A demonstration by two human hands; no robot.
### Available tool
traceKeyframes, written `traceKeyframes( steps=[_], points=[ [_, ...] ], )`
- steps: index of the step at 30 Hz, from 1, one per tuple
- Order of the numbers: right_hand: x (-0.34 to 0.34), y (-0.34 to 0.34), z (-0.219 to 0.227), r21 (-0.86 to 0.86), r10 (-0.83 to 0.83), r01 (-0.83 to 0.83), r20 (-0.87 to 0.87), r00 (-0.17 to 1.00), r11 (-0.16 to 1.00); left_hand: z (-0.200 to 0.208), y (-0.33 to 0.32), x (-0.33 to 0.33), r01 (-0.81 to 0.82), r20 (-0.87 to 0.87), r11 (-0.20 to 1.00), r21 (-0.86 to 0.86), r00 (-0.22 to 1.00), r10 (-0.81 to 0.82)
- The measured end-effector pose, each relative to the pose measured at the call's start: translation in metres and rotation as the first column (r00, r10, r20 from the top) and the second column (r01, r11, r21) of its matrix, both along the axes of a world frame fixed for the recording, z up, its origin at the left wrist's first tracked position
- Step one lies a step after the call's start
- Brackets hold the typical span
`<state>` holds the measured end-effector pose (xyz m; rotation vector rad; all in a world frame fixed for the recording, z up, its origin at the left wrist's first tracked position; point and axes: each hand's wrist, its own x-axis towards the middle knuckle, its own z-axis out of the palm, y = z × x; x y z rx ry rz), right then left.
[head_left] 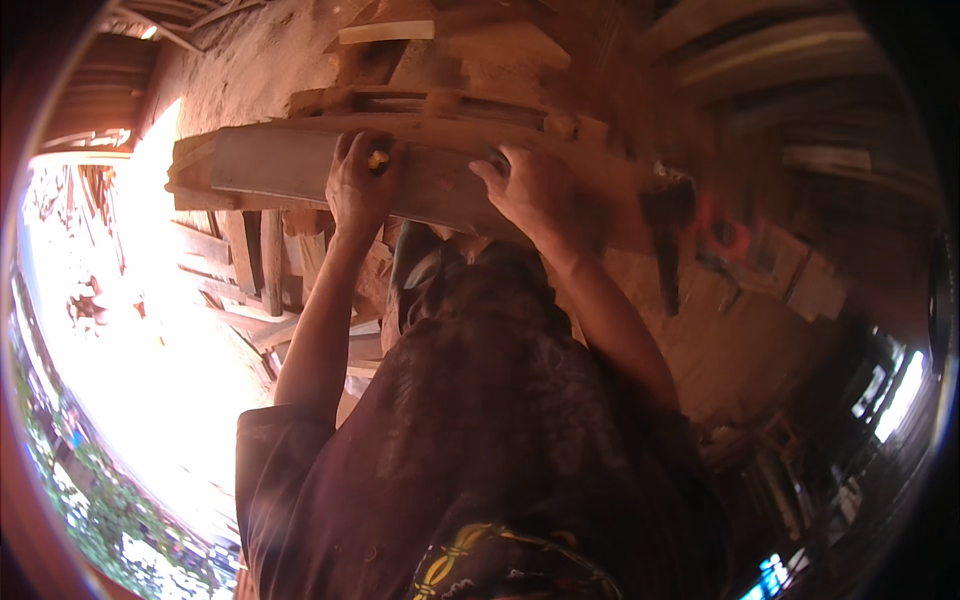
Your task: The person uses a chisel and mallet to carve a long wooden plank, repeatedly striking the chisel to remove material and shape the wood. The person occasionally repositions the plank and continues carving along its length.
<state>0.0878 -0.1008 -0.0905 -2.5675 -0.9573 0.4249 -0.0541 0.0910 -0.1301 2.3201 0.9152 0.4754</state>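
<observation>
A long, flat board [270, 160] lies across a wooden bench [188, 190] in front of me. My left hand [360, 185] rests on the board near its middle, fingers curled. A small yellow, rounded end of something [378, 160] shows at that hand; the rest of it is hidden. Farther right along the same board is my right hand [535, 197], its fingers bent and its thumb pointing left. A small dark thing [497, 162] shows by the right thumb, too unclear to name.
Wood pieces [250, 255] lie in a pile below the bench on the left. A pale offcut [387, 32] lies beyond it. At right are a blurred red object [722, 238] and a box-like block [815, 285]. Stacked planks [770, 50] fill the upper right. Strong sunlight enters from the left.
</observation>
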Motion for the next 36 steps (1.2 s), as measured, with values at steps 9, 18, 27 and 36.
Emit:
traceKeyframes(
  steps=[9, 18, 27, 36],
  points=[
    [0.022, -0.025, 0.008, 0.082, 0.024, 0.003, -0.338, 0.941, 0.997, 0.013, -0.009, 0.006, -0.036, 0.003, 0.998, -0.053, 0.999, 0.037],
    [0.013, -0.085, 0.033, 0.008, -0.345, 0.435, -0.594, 0.726, 0.901, 0.014, -0.009, 0.007, -0.046, -0.024, 0.998, -0.052, 0.999, 0.045],
    [-0.036, -0.042, 0.030, -0.034, -0.099, 0.577, -0.992, 0.081, 0.816, 0.009, -0.005, 0.006, 0.004, -0.009, 1.000, -0.008, 1.000, -0.004],
    [-0.039, -0.026, 0.036, -0.210, -0.162, 0.713, -0.977, -0.136, 0.669, 0.015, -0.006, 0.008, 0.002, 0.005, 0.999, -0.036, 1.000, -0.002]
  ],
)
